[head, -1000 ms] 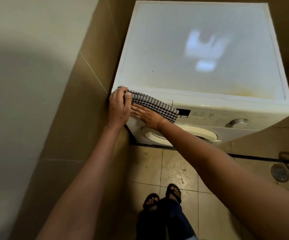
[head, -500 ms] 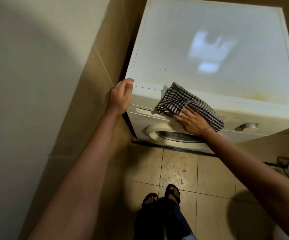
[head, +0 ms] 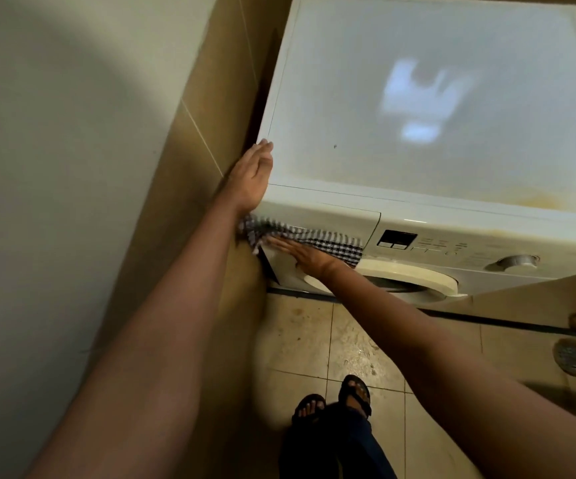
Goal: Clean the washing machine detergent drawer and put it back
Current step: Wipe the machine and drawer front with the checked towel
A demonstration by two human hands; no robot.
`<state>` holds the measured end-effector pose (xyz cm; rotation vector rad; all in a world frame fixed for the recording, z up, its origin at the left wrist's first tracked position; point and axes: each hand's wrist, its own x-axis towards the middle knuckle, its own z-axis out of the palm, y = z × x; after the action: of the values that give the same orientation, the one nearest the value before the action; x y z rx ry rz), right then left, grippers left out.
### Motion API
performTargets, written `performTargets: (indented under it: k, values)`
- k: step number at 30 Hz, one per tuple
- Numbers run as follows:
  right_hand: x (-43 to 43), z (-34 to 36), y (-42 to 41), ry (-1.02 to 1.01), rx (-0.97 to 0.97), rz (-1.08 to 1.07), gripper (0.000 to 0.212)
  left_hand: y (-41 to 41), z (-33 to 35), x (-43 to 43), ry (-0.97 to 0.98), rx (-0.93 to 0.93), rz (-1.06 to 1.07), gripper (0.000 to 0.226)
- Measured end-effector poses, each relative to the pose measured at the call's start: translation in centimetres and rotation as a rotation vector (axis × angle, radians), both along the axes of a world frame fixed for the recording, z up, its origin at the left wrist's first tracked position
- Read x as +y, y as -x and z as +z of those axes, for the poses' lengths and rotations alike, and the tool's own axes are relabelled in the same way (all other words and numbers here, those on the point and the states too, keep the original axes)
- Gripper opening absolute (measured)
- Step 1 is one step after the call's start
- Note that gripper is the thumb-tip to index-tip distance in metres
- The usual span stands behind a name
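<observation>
Since half a second ago the checked cloth (head: 324,236) has slid back from the middle of the control panel to the machine's left front corner, and the left hand (head: 253,174) has uncurled. That hand now lies with straight fingers along the left edge of the washing machine (head: 348,98) top. The right hand (head: 305,254), fingers straight and pointing left, presses the cloth flat against the front. The detergent drawer (head: 324,214) sits pushed in flush with the panel, directly above the cloth and the right hand, with the cloth running along its lower edge. What the drawer holds is hidden. Right of it are a dark display (head: 397,239) and a dial (head: 517,262). The panel markings are too blurred to read.
</observation>
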<state>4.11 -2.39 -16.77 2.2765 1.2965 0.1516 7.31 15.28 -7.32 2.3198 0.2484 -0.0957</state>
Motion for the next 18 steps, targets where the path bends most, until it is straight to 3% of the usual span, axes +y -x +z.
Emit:
performTargets:
  k: [2,4,6,9,14,18]
  values:
    - [-2.1,0.2,0.5,-0.235,0.102,-0.305,0.053,0.3,-0.3,-0.1,-0.064,-0.017,-0.038,0.047]
    - [-4.8,-1.9,0.4,0.003,0.517,-0.259,0.049,0.6,-0.7,-0.4,-0.142,-0.039,-0.046,0.048]
    - [-7.7,-1.9,0.0,0.165,0.655,-0.148,0.049,0.7,-1.0,-0.7,-0.203,-0.067,-0.037,0.049]
    - [-11.1,-1.3,-1.2,0.256,0.505,-0.202,0.049,0.8,-1.1,-1.3,-0.274,-0.120,-0.009,0.048]
    - [-9.1,1.7,-1.7,0.012,-0.087,0.135,0.051,0.9,-1.4,-1.8,-0.311,-0.190,0.021,0.047]
    - [-4.7,3.4,-2.2,-0.338,-0.112,0.075,0.053,1.1,-1.6,-1.6,-0.316,-0.252,0.008,0.046]
